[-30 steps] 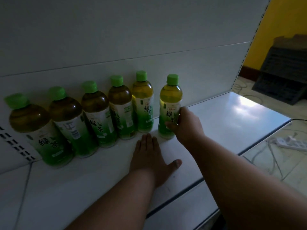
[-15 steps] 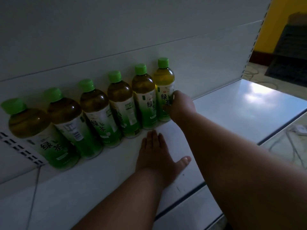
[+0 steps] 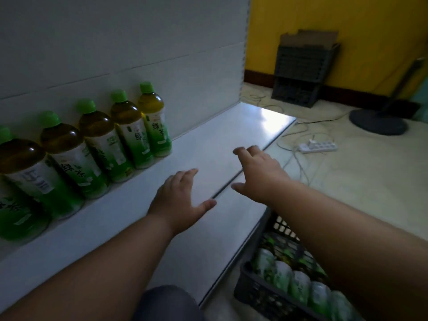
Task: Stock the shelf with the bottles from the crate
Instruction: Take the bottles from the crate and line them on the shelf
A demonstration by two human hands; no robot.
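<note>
Several green-capped tea bottles stand in a row along the back of the white shelf (image 3: pixel 231 140); the rightmost bottle (image 3: pixel 154 121) stands upright at the row's end. My left hand (image 3: pixel 179 200) hovers flat over the shelf in front of the row, fingers straight, holding nothing. My right hand (image 3: pixel 259 174) is in the air above the shelf's front edge, fingers spread and loosely bent, empty, well apart from the bottles. Under my right forearm a dark plastic crate (image 3: pixel 259 295) on the floor holds several more bottles (image 3: pixel 298 283) lying down.
Right of the bottle row the shelf surface is bare up to its end. On the floor beyond lie a white power strip (image 3: pixel 318 147) with cables, a fan's round base (image 3: pixel 377 122) and stacked dark crates (image 3: pixel 301 72) against the yellow wall.
My right hand has let go of the rightmost bottle and drawn back to the right, off the row. My left hand has lifted off the shelf. The view has swung right, revealing the crate.
</note>
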